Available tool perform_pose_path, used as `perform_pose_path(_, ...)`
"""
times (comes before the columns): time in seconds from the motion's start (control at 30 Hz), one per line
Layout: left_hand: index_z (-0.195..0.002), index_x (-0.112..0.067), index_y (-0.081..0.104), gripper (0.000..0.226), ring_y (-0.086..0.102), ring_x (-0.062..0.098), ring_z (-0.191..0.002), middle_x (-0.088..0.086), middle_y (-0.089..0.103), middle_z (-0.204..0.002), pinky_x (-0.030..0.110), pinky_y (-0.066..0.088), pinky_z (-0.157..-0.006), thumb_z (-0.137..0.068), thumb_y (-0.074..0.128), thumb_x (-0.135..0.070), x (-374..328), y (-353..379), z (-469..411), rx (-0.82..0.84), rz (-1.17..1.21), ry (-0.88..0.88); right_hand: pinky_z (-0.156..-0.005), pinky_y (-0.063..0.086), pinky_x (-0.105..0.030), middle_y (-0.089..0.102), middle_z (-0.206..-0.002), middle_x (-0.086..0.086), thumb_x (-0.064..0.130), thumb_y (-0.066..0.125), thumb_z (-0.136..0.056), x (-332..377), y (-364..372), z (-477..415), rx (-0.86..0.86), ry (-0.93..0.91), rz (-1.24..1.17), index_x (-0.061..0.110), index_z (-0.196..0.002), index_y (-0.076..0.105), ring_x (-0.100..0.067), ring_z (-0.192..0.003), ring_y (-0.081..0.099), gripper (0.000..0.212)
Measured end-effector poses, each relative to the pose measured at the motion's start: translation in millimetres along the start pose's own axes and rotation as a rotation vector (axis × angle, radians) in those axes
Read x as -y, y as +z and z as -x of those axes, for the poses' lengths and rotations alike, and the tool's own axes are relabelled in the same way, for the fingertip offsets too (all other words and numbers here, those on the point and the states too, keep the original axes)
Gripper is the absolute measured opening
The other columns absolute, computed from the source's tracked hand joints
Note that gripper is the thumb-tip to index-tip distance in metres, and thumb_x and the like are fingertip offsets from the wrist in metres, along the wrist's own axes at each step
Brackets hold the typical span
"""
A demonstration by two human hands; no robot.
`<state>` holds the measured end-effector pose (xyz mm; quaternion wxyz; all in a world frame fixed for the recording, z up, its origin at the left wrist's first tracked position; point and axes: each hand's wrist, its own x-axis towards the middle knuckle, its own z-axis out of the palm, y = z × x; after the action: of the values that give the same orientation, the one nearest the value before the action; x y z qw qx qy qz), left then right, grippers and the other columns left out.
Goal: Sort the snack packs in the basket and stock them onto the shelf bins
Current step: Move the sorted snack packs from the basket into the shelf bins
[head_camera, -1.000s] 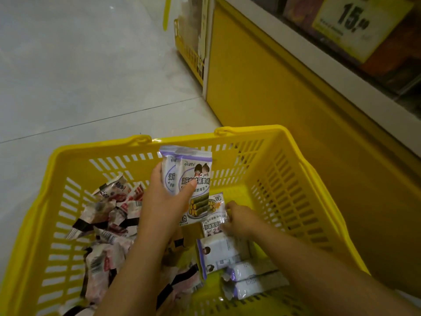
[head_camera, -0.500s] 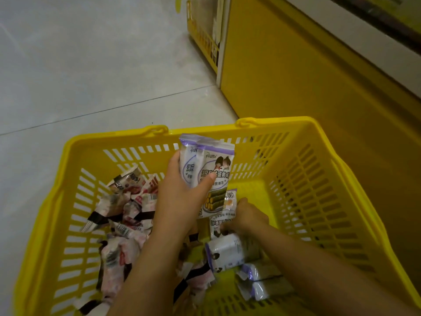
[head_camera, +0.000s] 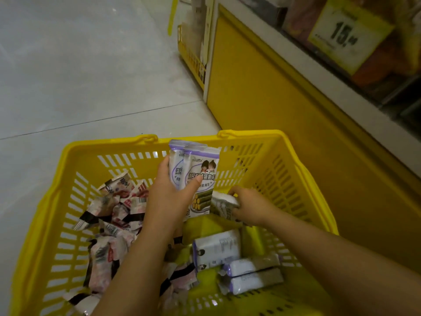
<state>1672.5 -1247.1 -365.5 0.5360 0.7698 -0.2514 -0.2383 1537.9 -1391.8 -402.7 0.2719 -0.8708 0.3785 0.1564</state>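
Yellow plastic basket [head_camera: 296, 169] on the tiled floor [head_camera: 79, 76], viewed from above, beside the yellow base of a shelf unit [head_camera: 284, 106] carrying a price tag [head_camera: 348, 35]. Left hand [head_camera: 168, 199] closed around two purple-and-white seaweed-roll packs [head_camera: 198, 176], held upright and overlapped above the basket's middle, thumb pressed across the front pack. Right hand [head_camera: 252, 206] closed on a further pack of the same kind [head_camera: 224, 205], lifted just beside the held pair. Three more purple-and-white packs [head_camera: 239, 261] lie on the basket floor nearer the wearer; a loose heap of pink, white and black packs [head_camera: 114, 224] occupies the left side, apart from them. Step in hand, as judged: gathering one kind into a single stack before stocking. To do it well, the new pack should be slid face-forward against the pair, edges squared, with the left thumb lifted only briefly to admit it; mixing in the pink packs, or overfilling the left hand so that the stack fans, would likely cost a drop.
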Motion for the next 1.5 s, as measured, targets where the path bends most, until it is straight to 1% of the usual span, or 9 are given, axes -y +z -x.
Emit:
perform_pose_path(0.17, -0.134, -0.050, 0.037, 0.058, 0.054, -0.008, -0.105, -0.035, 0.052, -0.120, 0.024, 0.048, -0.080, -0.085, 0.067, -0.043, -34.9, -4.5, 13.2, 0.007, 0.058, 0.085, -0.062, 0.037, -0.024, 0.068, -0.088, -0.004, 0.021, 0.067, -0.074, 9.8, -76.2, 58.8, -0.173, -0.062, 0.076, 0.020, -0.105, 0.065, -0.022, -0.086, 0.062, 0.031)
perform_pose_path(0.3, -0.146, -0.039, 0.027, 0.068, 0.051, 0.006, -0.112, -0.020, 0.045, -0.134, 0.024, 0.051, -0.082, -0.088, 0.063, -0.043, -84.5, -4.8, 23.7, 0.063, 0.088, 0.137, -0.061, 0.038, -0.034, 0.062, -0.081, -0.007, 0.025, 0.068, -0.076, 26.8, -143.9, 128.2, -0.315, -0.144, 0.140, 0.016, -0.084, 0.060, -0.026, -0.077, 0.057, 0.015)
perform_pose_path(0.47, -0.136, -0.038, 0.040, 0.048, 0.051, -0.028, -0.075, -0.020, 0.053, -0.112, -0.001, 0.040, -0.057, -0.091, 0.058, -0.042, -160.2, -0.4, 48.9, 0.253, 0.108, 0.282, -0.066, 0.047, -0.033, 0.070, -0.088, -0.004, 0.035, 0.068, -0.086, 49.8, -224.9, 232.1, -0.327, -0.257, 0.096, 0.011, -0.091, 0.064, -0.018, -0.081, 0.065, 0.025)
perform_pose_path(0.6, -0.128, -0.040, 0.048, 0.038, 0.058, 0.000, -0.104, -0.023, 0.061, -0.114, 0.035, 0.050, -0.090, -0.091, 0.053, -0.049, -228.9, 5.3, 92.2, 0.448, 0.110, 0.395, -0.063, 0.054, -0.030, 0.073, -0.083, 0.005, 0.034, 0.068, -0.086, 57.1, -268.3, 331.6, -0.355, -0.205, 0.073, 0.019, -0.089, 0.070, -0.010, -0.076, 0.069, 0.015)
perform_pose_path(0.8, -0.118, -0.051, 0.044, 0.032, 0.059, -0.004, -0.097, -0.030, 0.059, -0.108, 0.023, 0.050, -0.066, -0.087, 0.048, -0.056, -292.3, 11.2, 162.1, 0.613, 0.095, 0.547, -0.075, 0.056, -0.040, 0.074, -0.086, 0.007, 0.040, 0.067, -0.086, 52.6, -292.2, 425.4, -0.391, -0.108, 0.173, 0.022, -0.093, 0.071, -0.008, -0.077, 0.070, 0.020)
perform_pose_path(0.97, -0.126, -0.047, 0.043, 0.062, 0.061, 0.003, -0.100, -0.022, 0.059, -0.117, 0.034, 0.054, -0.078, -0.069, 0.043, -0.072, -326.2, 24.6, 205.4, 0.704, 0.047, 0.653, -0.071, 0.059, -0.033, 0.074, -0.083, 0.014, 0.040, 0.066, -0.085, 34.4, -295.5, 483.4, -0.424, -0.055, 0.117, 0.025, -0.090, 0.071, -0.004, -0.075, 0.071, 0.017)
perform_pose_path(1.13, -0.112, -0.050, 0.047, 0.032, 0.061, -0.005, -0.099, -0.020, 0.063, -0.115, 0.020, 0.052, -0.078, -0.081, 0.046, -0.060, -359.8, 46.8, 238.8, 0.851, 0.150, 0.686, -0.067, 0.058, -0.028, 0.074, -0.086, 0.008, 0.037, 0.066, -0.086, 13.9, -291.1, 527.9, -0.623, -0.076, -0.015, 0.021, -0.089, 0.070, -0.005, -0.075, 0.070, 0.017)
perform_pose_path(1.3, -0.125, -0.032, 0.054, 0.061, 0.070, 0.004, -0.091, -0.013, 0.073, -0.103, 0.018, 0.054, -0.068, -0.073, 0.046, -0.062, -393.4, 62.5, 268.1, 1.010, 0.347, 0.633, -0.086, 0.051, -0.024, 0.049, -0.123, 0.012, 0.056, 0.060, -0.075, 2.1, -292.7, 556.3, -0.874, -0.074, 0.043, 0.028, -0.104, 0.070, -0.001, -0.109, 0.053, 0.042)
perform_pose_path(1.5, -0.145, -0.027, 0.035, 0.062, 0.051, 0.026, -0.128, 0.006, 0.052, -0.141, 0.048, 0.039, -0.106, -0.092, 0.051, -0.054, -441.1, 73.7, 275.6, 1.155, 0.376, 0.633, -0.090, 0.051, -0.042, 0.061, -0.113, 0.004, 0.043, 0.063, -0.084, 5.6, -316.0, 575.9, -0.938, -0.105, 0.055, 0.019, -0.110, 0.068, -0.010, -0.102, 0.061, 0.035)
